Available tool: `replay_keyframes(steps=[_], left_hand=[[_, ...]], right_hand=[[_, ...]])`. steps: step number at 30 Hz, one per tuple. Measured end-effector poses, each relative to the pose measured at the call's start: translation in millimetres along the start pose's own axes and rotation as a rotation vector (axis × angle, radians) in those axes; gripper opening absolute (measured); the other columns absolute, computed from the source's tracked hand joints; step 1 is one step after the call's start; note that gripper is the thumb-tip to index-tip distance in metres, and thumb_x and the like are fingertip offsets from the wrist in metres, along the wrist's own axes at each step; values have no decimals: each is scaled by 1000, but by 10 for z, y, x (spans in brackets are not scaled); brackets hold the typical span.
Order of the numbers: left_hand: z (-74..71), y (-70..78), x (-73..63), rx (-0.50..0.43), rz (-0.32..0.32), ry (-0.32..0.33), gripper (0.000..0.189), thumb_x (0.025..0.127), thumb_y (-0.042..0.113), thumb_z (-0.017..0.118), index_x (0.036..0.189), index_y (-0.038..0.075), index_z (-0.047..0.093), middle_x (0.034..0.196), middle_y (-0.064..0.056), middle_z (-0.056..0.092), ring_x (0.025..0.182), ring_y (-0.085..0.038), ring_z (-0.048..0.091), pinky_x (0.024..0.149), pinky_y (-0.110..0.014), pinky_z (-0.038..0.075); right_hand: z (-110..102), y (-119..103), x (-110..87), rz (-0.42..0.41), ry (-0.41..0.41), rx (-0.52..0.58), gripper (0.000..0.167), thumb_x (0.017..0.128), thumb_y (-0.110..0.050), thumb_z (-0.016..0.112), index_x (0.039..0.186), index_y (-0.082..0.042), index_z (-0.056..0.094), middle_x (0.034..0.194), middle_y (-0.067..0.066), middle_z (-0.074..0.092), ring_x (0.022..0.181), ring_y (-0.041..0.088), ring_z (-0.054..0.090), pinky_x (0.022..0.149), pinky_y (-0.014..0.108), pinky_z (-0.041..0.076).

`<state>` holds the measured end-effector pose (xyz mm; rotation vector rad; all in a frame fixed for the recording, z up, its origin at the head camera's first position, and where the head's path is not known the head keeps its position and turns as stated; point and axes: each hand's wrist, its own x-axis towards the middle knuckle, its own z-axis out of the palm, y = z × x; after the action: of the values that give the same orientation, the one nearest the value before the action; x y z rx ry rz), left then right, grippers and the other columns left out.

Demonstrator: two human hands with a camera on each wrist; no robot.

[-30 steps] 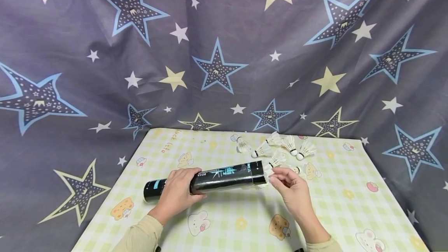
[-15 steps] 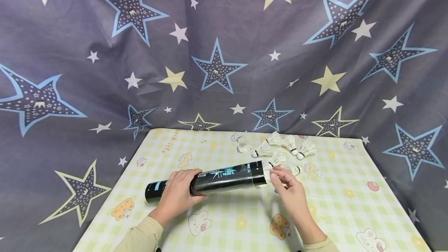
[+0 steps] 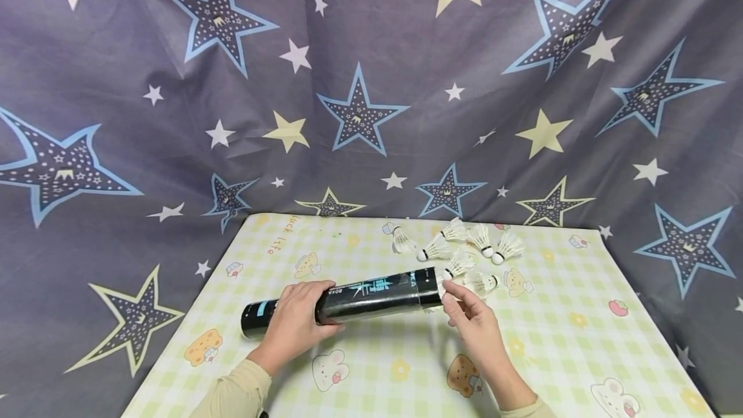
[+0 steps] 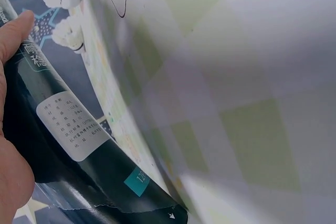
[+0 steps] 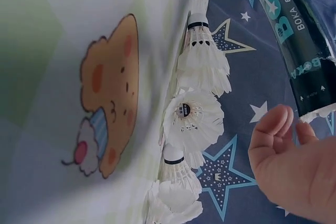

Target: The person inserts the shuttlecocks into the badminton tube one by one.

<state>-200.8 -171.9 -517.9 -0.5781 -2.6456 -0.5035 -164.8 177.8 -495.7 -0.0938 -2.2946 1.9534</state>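
Note:
A long black shuttlecock tube (image 3: pixel 371 295) with blue print lies across the middle, tilted up to the right. My left hand (image 3: pixel 298 318) grips it near its left part, fingers over the top and thumb below. At the tube's right mouth a narrow rim of white feathers (image 5: pixel 318 113) shows, seemingly from a shuttlecock inside. My right hand (image 3: pixel 475 318) is at this mouth, its fingertips at or very near the feathers with the fingers loosely bent. In the right wrist view no shuttlecock shows between its fingers.
Several white shuttlecocks lie in a loose group behind the tube's mouth, one (image 3: pixel 402 239) at their left and another (image 3: pixel 508 248) at their right. A checked cloth with cartoon prints covers the table (image 3: pixel 557 353). A grey star-patterned curtain (image 3: pixel 371 37) hangs behind.
My right hand's fingertips have shifted slightly left, closer to the tube's mouth, and less of the feathers stands out of it. My left hand and the tube have barely moved.

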Motion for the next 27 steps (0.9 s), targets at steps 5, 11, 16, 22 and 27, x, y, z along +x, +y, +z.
replay_keyframes(steps=[5, 11, 16, 22, 27], left_hand=[[0, -4, -6, -4, -4, 2, 90, 64, 50, 102, 139, 15, 65, 131, -3, 74, 119, -25, 69, 106, -46, 48], [11, -1, -10, -2, 2, 6, 91, 64, 51, 102, 139, 15, 65, 131, -3, 75, 119, -25, 69, 106, -46, 49], [31, 21, 8, -11, 22, 4, 89, 64, 50, 102, 138, 17, 65, 130, -1, 75, 118, -24, 69, 105, -46, 49], [55, 41, 5, -15, 38, 1, 89, 62, 46, 104, 137, 18, 67, 128, 0, 76, 117, -23, 69, 105, -46, 49], [60, 32, -10, -8, 18, -9, 90, 61, 47, 104, 137, 17, 66, 128, -1, 76, 117, -24, 69, 106, -45, 48]], right_hand=[[12, 18, -3, -5, -28, 34, 37, 107, -25, 65, 140, -9, 68, 119, 6, 71, 93, 9, 69, 80, 28, 59], [27, 33, -25, -51, -22, 35, 33, 109, -22, 62, 137, -7, 70, 109, 6, 74, 87, 9, 69, 78, 27, 59], [37, 65, -47, -161, -157, -10, 31, 114, -15, 48, 118, 3, 73, 104, 15, 72, 90, 13, 68, 80, 29, 59], [37, 76, -82, -131, -344, -67, 27, 109, -20, 60, 124, -1, 73, 126, 22, 72, 104, 2, 69, 91, 25, 57], [4, 83, -87, -126, -357, -68, 31, 105, -17, 68, 133, -3, 70, 134, 21, 71, 106, 1, 69, 90, 24, 57]])
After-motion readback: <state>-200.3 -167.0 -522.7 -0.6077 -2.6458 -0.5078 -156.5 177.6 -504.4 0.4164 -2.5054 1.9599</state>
